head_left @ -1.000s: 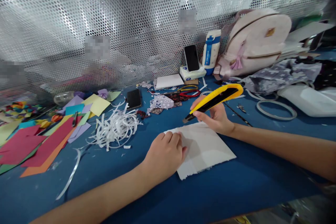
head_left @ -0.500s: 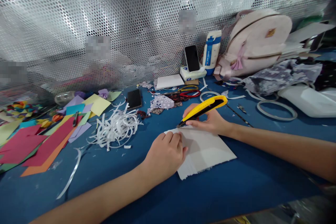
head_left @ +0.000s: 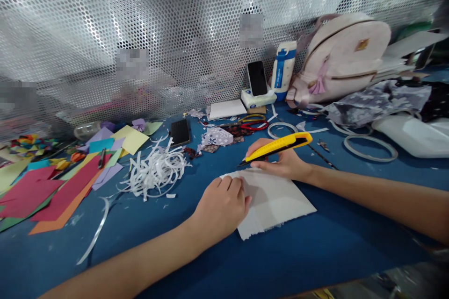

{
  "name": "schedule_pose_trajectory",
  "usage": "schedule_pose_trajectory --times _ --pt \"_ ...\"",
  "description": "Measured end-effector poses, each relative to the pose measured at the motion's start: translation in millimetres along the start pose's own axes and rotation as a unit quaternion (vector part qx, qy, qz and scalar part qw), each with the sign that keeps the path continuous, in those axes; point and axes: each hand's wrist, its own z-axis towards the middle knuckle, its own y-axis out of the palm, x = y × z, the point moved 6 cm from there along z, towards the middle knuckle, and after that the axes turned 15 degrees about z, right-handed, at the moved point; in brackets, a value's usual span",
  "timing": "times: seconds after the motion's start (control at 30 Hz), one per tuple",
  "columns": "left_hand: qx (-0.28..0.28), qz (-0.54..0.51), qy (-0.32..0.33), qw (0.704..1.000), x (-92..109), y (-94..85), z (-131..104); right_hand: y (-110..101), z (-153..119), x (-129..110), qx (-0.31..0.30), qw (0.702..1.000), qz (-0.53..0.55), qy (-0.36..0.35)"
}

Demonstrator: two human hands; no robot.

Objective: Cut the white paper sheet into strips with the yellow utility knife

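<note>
A white cardboard sheet (head_left: pixel 271 201) with a ragged near edge lies on the blue table in front of me. My left hand (head_left: pixel 224 203) presses down on its left side, fingers curled under and the thumb towards the right. In my right hand (head_left: pixel 280 161) is a yellow-and-black utility knife (head_left: pixel 277 147), gripped at a slant with its handle end up to the right. The blade tip points left, close to the sheet's far left corner; whether it touches anything is unclear. What lies beneath my left fingers is hidden.
A heap of white paper strips (head_left: pixel 156 170) and coloured paper (head_left: pixel 75 187) lie to the left. Behind are a phone (head_left: pixel 180 131), red-handled scissors (head_left: pixel 254 125), a propped phone (head_left: pixel 257 78), a bottle (head_left: pixel 283 70) and a backpack (head_left: pixel 343 60). White rings (head_left: pixel 370 148) lie right.
The utility knife in my right hand has tipped lower, its handle end shifting right and down and its tip slightly up. My left hand and the cardboard sheet have stayed put.
</note>
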Motion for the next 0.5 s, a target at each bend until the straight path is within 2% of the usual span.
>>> schedule_pose_trajectory --times 0.5 --pt "-0.008 -0.007 0.002 1.0 0.4 3.8 -1.9 -0.6 0.4 5.2 0.005 0.999 0.022 0.033"
